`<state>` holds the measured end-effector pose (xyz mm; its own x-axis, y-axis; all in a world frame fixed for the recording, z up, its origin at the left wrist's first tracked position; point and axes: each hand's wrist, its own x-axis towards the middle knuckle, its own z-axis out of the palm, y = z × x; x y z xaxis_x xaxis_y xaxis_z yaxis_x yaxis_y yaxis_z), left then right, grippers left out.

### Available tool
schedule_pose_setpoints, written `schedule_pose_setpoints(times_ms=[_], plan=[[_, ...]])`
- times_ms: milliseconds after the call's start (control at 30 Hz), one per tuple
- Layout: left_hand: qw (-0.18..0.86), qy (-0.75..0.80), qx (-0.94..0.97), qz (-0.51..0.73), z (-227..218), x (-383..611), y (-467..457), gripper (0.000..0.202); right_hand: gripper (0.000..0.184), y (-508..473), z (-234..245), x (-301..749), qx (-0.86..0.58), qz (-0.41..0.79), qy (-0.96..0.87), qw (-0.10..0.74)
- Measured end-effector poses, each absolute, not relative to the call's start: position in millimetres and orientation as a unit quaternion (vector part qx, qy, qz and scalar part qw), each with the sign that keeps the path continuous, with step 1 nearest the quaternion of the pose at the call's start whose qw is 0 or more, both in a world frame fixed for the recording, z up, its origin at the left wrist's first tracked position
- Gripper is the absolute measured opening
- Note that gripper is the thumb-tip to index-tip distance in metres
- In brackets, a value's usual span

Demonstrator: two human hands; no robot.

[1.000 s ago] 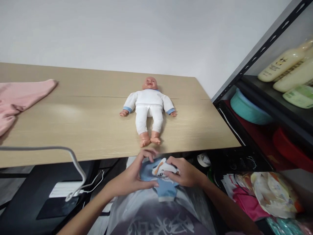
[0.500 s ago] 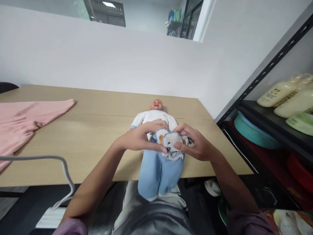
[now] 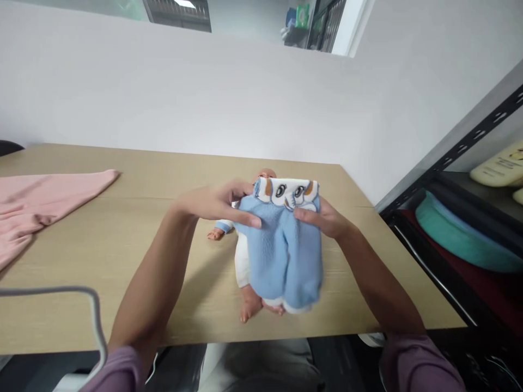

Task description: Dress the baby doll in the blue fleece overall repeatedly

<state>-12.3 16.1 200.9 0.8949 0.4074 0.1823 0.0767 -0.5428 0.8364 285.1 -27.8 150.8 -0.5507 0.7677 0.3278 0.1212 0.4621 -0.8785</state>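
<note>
Small light-blue baby pants (image 3: pixel 269 256) with a white cartoon animal face along the top hang upright between my hands, above a baby doll (image 3: pixel 242 261). My left hand (image 3: pixel 218 204) grips their upper left side, thumb in front and fingers behind. At the upper right side, my right hand (image 3: pixel 329 219) pinches them the same way. The doll lies on its back in a white outfit with blue cuffs, head toward the wall. One arm and its bare feet show; most of its body is hidden behind the pants.
A pink garment (image 3: pixel 44 201) lies at the left of the wooden table (image 3: pixel 143 261). A grey cable (image 3: pixel 92 305) bends over the near left edge. On the right, a black shelf (image 3: pixel 457 188) holds cream bottles (image 3: pixel 496 167) and a teal basin (image 3: pixel 453 234).
The pants have been lifted up and away from me, over the doll; their top is now spread flatter. The doll's feet have come into view. My view has shifted slightly.
</note>
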Motion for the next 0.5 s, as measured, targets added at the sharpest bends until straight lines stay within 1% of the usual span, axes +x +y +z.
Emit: schedule_pose_setpoints(times_ms=[67,167,233,300,367,433,500], plan=[[0.466,0.133,0.840,0.245,189.9,-11.9,26.1,0.042,0.073,-9.9,142.9,282.1,-0.281,0.443,-0.777,0.349],[0.433,0.161,0.829,0.317,180.1,-0.7,31.3,0.051,0.088,8.4,136.5,277.9,-0.260,0.438,-0.816,0.273],[0.414,0.196,0.830,0.318,178.5,5.4,31.9,0.054,0.087,13.0,134.2,275.3,-0.242,0.440,-0.834,0.228],[0.425,0.220,0.832,0.279,178.1,4.5,34.2,0.052,0.078,13.5,132.1,272.6,-0.232,0.447,-0.840,0.204],[0.473,0.200,0.836,0.195,175.7,-3.5,39.9,0.048,0.074,12.8,129.4,270.3,-0.234,0.455,-0.829,0.227],[0.535,0.148,0.826,0.100,170.2,-14.2,47.3,0.045,0.080,12.8,126.3,268.8,-0.244,0.468,-0.801,0.282],[0.581,0.110,0.805,0.051,163.4,-21.6,53.1,0.043,0.087,13.8,123.4,268.6,-0.261,0.478,-0.776,0.319]])
